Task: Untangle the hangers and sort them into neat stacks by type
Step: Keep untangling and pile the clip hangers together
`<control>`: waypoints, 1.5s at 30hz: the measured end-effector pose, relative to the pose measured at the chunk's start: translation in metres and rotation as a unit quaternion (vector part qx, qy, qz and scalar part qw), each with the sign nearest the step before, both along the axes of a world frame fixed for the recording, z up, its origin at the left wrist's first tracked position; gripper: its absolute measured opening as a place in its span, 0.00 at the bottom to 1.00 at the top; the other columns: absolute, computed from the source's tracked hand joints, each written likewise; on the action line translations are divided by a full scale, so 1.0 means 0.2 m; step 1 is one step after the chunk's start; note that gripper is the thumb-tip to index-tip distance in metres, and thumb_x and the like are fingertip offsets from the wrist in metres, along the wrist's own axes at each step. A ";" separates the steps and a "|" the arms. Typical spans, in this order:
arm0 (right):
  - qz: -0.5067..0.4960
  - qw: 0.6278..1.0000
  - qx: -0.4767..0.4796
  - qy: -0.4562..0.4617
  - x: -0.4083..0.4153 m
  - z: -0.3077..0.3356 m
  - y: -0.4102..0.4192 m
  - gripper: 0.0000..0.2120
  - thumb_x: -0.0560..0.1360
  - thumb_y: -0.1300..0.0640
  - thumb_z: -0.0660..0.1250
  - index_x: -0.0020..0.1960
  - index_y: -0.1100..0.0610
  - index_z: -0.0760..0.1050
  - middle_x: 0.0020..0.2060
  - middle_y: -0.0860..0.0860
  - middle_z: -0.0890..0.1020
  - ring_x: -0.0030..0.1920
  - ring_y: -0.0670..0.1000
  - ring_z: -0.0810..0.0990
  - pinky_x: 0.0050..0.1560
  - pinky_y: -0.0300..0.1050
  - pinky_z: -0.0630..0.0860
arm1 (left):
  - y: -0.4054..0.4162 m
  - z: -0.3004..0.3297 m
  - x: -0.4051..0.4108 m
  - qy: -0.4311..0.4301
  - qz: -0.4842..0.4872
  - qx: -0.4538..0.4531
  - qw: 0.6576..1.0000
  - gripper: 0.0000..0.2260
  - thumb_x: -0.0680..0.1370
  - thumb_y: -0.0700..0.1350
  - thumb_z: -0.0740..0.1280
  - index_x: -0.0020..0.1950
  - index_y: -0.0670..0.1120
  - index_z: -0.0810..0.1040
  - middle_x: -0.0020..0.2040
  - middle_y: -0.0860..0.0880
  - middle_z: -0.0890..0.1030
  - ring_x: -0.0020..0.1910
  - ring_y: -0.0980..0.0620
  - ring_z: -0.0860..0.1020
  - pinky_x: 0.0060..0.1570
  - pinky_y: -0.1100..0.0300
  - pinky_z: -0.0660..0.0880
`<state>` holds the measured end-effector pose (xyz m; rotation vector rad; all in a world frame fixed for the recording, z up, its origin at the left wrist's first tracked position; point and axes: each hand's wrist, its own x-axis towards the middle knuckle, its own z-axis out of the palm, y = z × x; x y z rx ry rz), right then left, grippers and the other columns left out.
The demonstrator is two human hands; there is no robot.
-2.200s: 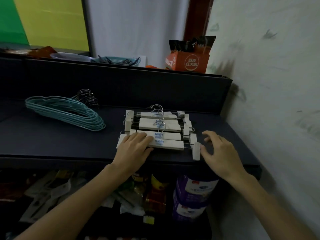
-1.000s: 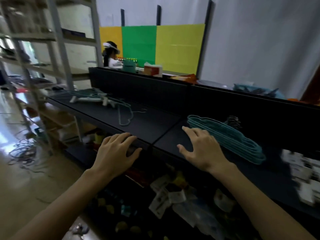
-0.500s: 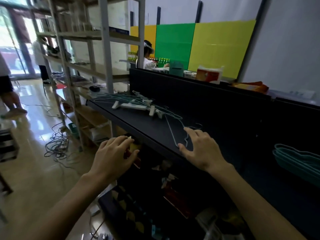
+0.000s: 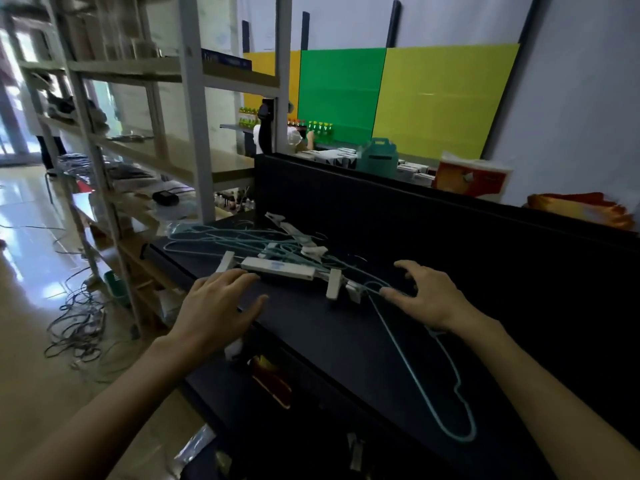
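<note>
left hand (image 4: 221,303): spread, by white clip hanger (image 4: 278,268) | right hand (image 4: 427,294): spread, fingertips at teal wire hanger (image 4: 424,368) | tangled hanger pile (image 4: 242,242): on black shelf (image 4: 329,341)

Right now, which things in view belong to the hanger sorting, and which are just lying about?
Job:
tangled hanger pile
white clip hanger
teal wire hanger
left hand
right hand

Lying about:
floor cables
green jug
orange packet

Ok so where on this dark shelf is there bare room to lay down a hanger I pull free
The dark shelf looks bare along its front edge, between the left hand and the lone teal hanger. A second bare strip lies behind the right hand, against the back panel. It is crowded at the far left end, where the tangled hangers lie.
</note>
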<state>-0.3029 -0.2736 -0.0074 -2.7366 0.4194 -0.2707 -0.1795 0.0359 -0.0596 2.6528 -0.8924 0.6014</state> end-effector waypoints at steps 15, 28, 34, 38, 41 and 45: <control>-0.140 0.981 0.105 0.087 0.41 -0.05 0.05 0.39 0.62 0.45 0.79 0.69 0.44 0.65 0.58 0.46 0.73 0.55 0.45 0.73 0.53 0.38 0.71 | -0.03 0.05 1.09 0.031 -0.118 0.042 0.992 0.42 0.68 0.76 0.41 0.69 0.53 0.71 0.68 0.49 0.73 0.67 0.46 0.70 0.64 0.49 0.65; -0.237 0.968 0.085 0.023 0.32 0.09 0.22 0.38 0.64 0.51 0.79 0.69 0.42 0.64 0.63 0.49 0.73 0.65 0.51 0.71 0.64 0.46 0.69 | -0.13 0.09 1.27 0.093 -0.134 0.095 0.982 0.39 0.69 0.75 0.50 0.67 0.49 0.70 0.62 0.46 0.75 0.61 0.44 0.73 0.56 0.49 0.70; -0.266 0.963 0.041 -0.020 0.26 0.12 0.30 0.40 0.63 0.52 0.80 0.69 0.44 0.64 0.64 0.51 0.73 0.65 0.53 0.72 0.65 0.50 0.70 | -0.17 0.08 1.26 0.066 -0.170 0.044 0.982 0.38 0.70 0.74 0.54 0.74 0.53 0.61 0.59 0.44 0.74 0.60 0.43 0.72 0.57 0.49 0.70; -0.280 0.958 0.008 -0.067 0.25 0.12 0.35 0.41 0.62 0.53 0.81 0.69 0.44 0.65 0.64 0.51 0.73 0.65 0.52 0.73 0.65 0.52 0.71 | -0.19 0.10 1.24 0.048 -0.193 0.012 0.980 0.38 0.70 0.74 0.54 0.73 0.52 0.65 0.61 0.46 0.74 0.60 0.44 0.72 0.56 0.51 0.70; -0.279 0.957 -0.004 -0.083 0.26 0.11 0.37 0.41 0.62 0.54 0.80 0.70 0.45 0.65 0.66 0.52 0.73 0.65 0.51 0.72 0.66 0.51 0.70 | -0.23 0.12 1.22 0.045 -0.217 0.016 0.975 0.38 0.70 0.74 0.53 0.73 0.52 0.65 0.63 0.46 0.74 0.61 0.45 0.73 0.56 0.52 0.71; -0.280 0.957 0.002 -0.078 0.23 0.10 0.37 0.41 0.63 0.55 0.80 0.71 0.45 0.64 0.66 0.51 0.72 0.66 0.50 0.71 0.65 0.48 0.69 | -0.29 0.12 1.20 0.054 -0.234 0.058 0.969 0.37 0.70 0.74 0.54 0.72 0.53 0.66 0.69 0.46 0.71 0.63 0.45 0.73 0.57 0.51 0.72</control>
